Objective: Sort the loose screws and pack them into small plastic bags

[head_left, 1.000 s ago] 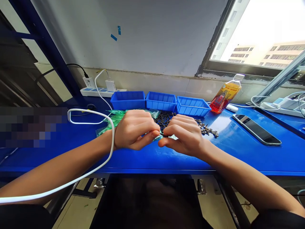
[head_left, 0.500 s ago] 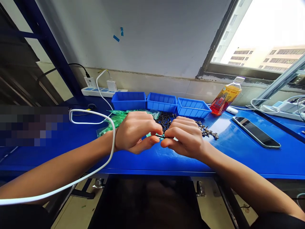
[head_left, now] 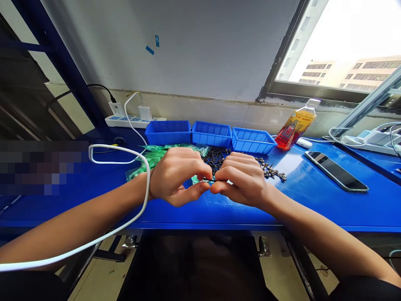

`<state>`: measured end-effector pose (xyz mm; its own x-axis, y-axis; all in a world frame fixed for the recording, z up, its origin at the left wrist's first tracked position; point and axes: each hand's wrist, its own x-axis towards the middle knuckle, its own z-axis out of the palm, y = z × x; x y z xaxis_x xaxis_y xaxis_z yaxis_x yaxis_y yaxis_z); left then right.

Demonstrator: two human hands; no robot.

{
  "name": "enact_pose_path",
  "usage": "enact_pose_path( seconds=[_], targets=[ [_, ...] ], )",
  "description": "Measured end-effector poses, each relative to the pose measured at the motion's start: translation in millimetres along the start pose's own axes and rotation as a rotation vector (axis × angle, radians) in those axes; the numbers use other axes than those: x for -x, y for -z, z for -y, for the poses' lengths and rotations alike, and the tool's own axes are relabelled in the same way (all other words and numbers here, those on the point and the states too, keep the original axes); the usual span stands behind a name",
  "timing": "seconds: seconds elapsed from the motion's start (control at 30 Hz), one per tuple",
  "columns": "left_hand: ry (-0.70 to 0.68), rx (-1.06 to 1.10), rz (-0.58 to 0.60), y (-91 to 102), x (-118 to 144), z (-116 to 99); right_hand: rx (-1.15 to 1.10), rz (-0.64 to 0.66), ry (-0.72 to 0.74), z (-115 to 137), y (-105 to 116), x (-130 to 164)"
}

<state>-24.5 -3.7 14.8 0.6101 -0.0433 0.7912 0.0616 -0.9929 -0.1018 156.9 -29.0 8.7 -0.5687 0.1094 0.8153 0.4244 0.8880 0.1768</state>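
- Head view: the blue worktop [head_left: 313, 200] runs the full width, and its front edge lies just below both wrists; bare blue surface stretches to the right of the hands as far as the black smartphone [head_left: 336, 176].
- Behind the hands, three blue plastic bins [head_left: 211, 133] line the wall, with a heap of small dark screws [head_left: 216, 156] between bins and knuckles.
- A white cable [head_left: 131, 217] loops over the left forearm and off the front edge.
- The left hand [head_left: 175, 175] and right hand [head_left: 242, 179] meet fingertip to fingertip above the worktop, each grip pinched shut on a small clear green-tinted plastic bag [head_left: 205, 180] that shows only between the fingertips.
- More green bags [head_left: 150, 159] lie just behind the left wrist.
- An orange drink bottle [head_left: 296, 125] leans near the window, well apart.
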Motion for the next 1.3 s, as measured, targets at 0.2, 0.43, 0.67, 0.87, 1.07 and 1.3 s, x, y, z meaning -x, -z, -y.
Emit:
enact_pose_path(
  seconds=[0.2, 0.43, 0.67, 0.87, 1.07, 1.3],
  targets=[
    [0.004, -0.029, 0.009, -0.4, 0.0, 0.0, -0.005, -0.025, 0.011, 0.1, 1.0, -0.9],
    [0.016, -0.063, -0.001, -0.4, 0.9, 1.5, 0.003, -0.033, 0.014, 0.3, 0.8, -0.5],
    [-0.004, -0.073, -0.006, 0.2, 1.8, 2.0, 0.001, -0.056, 0.022, 0.1, -0.1, -0.1],
    [0.005, -0.065, 0.004, -0.1, 2.3, 3.2, 0.011, -0.048, 0.021, 0.1, -0.8, 1.0],
    [-0.019, -0.061, 0.020, 1.1, 2.1, 4.3, 0.025, -0.031, 0.016, 1.4, 0.0, 0.3],
    [-0.003, -0.069, 0.022, 1.9, 0.9, 3.1, 0.007, -0.040, 0.013, 1.4, 1.3, 0.2]
  ],
)
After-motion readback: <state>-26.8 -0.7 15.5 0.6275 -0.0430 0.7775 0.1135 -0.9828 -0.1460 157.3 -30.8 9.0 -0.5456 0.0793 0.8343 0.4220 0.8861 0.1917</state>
